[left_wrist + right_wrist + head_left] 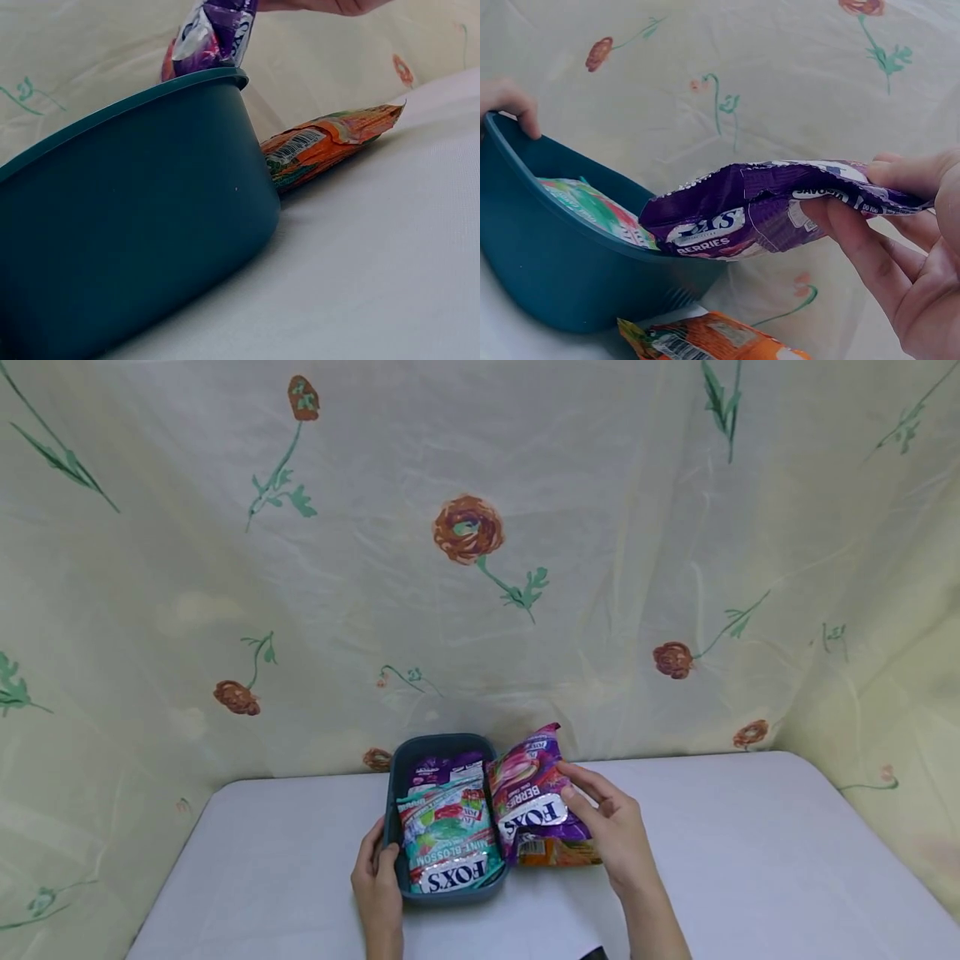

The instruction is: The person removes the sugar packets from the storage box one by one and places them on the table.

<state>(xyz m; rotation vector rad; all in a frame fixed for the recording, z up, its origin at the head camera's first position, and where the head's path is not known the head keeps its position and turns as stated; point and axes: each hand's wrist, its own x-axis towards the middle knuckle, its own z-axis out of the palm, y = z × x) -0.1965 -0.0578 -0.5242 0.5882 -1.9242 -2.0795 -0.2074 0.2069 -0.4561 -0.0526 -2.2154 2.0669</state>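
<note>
My right hand point(609, 822) pinches a purple Fox's Berries candy bag point(528, 781) by its edge, thumb on one face and fingers on the other. The bag is raised at the right rim of a dark teal plastic bin point(570, 277), its far end overlapping the rim in the right wrist view. With thumb and fingers, my left hand point(378, 881) grips the bin's left wall. Inside the bin lies a green Fox's Mint Blossom bag point(450, 835), partly covering a purple bag point(442, 770) behind it. An orange bag point(330, 146) rests on the table beside the bin.
The bin and bags are on a table with a white cloth point(285, 860). A flower-printed curtain point(570, 635) hangs behind the table and along its sides. A small black object point(595, 953) shows at the bottom edge of the head view.
</note>
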